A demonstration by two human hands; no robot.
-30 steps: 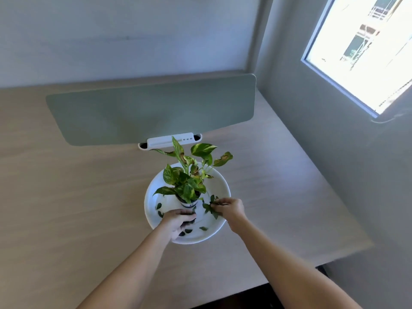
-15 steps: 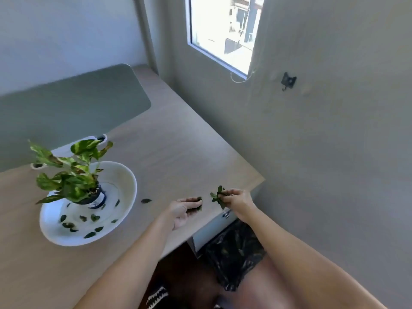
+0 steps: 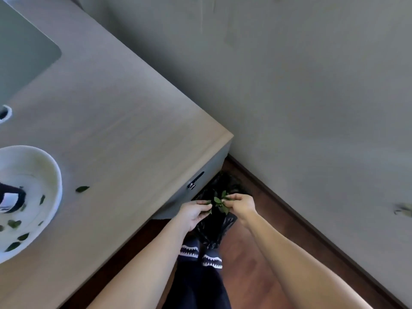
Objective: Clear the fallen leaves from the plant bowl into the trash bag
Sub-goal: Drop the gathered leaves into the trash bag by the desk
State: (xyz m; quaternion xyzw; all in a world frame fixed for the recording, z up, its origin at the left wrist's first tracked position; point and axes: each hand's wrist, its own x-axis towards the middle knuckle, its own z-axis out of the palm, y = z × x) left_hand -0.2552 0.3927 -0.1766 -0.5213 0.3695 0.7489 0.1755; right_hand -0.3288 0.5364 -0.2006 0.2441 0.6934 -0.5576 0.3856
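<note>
- Pinching leaves, both the left hand and right hand have moved from the bowl to over the trash bag.
- Dropping them comes next; more leaves remain in the bowl.

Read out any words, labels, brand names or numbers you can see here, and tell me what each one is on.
None: no readable text shows in this view.
The pot in the white bowl has dark and white bands, too blurred to tell if any is lettering.
The black trash bag, desk and wall are plain.
</note>
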